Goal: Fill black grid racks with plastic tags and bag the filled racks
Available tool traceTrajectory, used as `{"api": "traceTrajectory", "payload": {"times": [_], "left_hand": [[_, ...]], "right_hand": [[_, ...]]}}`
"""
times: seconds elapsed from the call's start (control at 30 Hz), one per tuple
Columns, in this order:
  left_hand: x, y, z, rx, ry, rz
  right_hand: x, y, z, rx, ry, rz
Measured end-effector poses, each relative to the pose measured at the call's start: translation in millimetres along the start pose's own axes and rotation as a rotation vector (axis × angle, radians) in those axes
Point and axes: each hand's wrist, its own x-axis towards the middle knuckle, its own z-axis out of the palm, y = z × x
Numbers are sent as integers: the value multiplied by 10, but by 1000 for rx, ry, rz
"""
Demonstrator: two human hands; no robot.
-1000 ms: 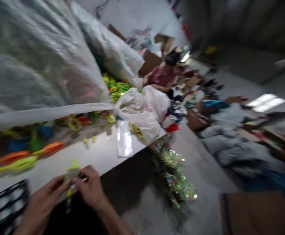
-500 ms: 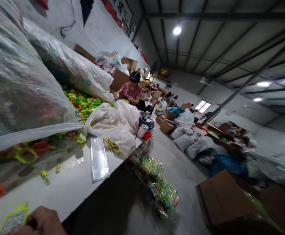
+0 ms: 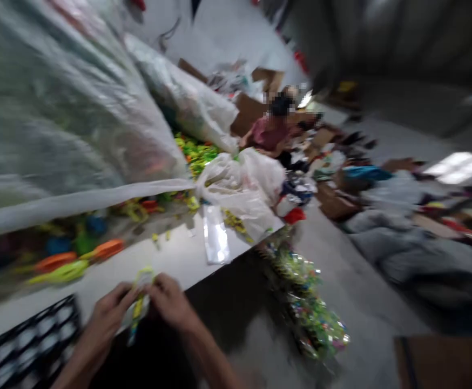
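Observation:
Near the table's front edge, my left hand and my right hand face each other with fingers closed around a small yellow-green plastic piece. A narrow yellow strip with a blue lower end hangs between them. Motion blur hides the fine detail of the fingertips. Left of my hands lies a black tray with round openings. Orange pieces and a yellow-green piece lie on the table beyond it.
A large clear plastic bag covers the back left. A white bag and a flat clear packet lie on the white table. Filled bags stand on the floor at right. A person sits farther back.
The view has swung left and down, bringing both my hands and the black tray into sight. The yellow-green piece is now held between both hands, nearer the middle.

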Motion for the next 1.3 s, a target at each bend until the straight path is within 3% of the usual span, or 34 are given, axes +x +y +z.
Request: {"api": "traceTrajectory", "payload": {"times": [0.07,0.13,0.27,0.4,0.77,0.93,1.03,1.2,1.3], "left_hand": [[-140,86,-154,-67,-72,-81],[-170,151,-200,-156,-55,-111],[-129,150,-214,-248,-81,-63],[-168,144,-249,-305,-120,-28],[-220,148,-201,-208,47,-98],[-238,147,-209,-190,33,-40],[-245,155,-208,-181,36,-26],[-262,153,-207,-179,75,-16],[-280,149,-229,-197,67,-27]], "right_hand": [[-41,-67,-32,12,-40,9],[-47,-96,-44,57,-94,43],[-70,-139,-44,155,-193,98],[-101,-171,-40,192,-205,106],[-83,-152,26,100,-210,80],[-90,-113,32,59,-206,59],[-108,-85,36,-16,-181,-3],[-140,-81,30,-279,2,-257],[-134,-87,-6,-299,-30,-356]]}}
